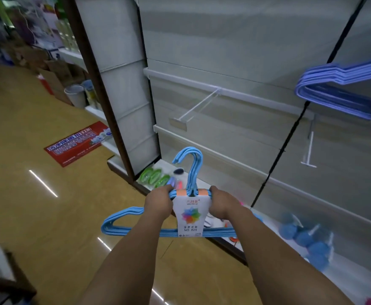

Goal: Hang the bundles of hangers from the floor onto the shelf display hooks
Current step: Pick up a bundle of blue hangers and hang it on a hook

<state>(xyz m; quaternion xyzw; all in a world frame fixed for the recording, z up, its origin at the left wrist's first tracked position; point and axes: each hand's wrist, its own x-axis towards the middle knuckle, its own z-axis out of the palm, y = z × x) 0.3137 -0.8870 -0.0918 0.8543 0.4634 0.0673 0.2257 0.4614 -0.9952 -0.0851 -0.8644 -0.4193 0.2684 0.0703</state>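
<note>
Blue plastic hangers, a bundle (136,219) bound at the neck by a white card sleeve (190,213) printed with a multicoloured flower and "NO 829", sit upright in mid-air in front of the shelf unit, hooks (191,160) pointing up and curling left. Left hand (159,202) grips the left shoulder of the bundle just beside the sleeve, fingers curled round the wires; right hand (220,204) grips the right shoulder the same way, fingers wrapped over the top. Both forearms reach forward from the bottom of the view. Bundle hangs over the edge of the bottom shelf (345,280), above the tan floor (37,172). On the back panel, above and slightly right of the bundle, a white display hook (196,107) juts out from a rail, bare, with a price-tag plate at its tip. A second white display hook (310,148) hangs further right. Upper right, a purple-blue hanger bundle (338,89) already hangs on the shelf display. Bottom shelf carries green packaged items (153,178) at the left and blue ball-shaped items (307,241) in clear packaging at the right. A red floor sticker (76,144) lies on the floor to the left; cardboard boxes (54,78) and a white bucket (75,95) stand further down the aisle, blurred.
</note>
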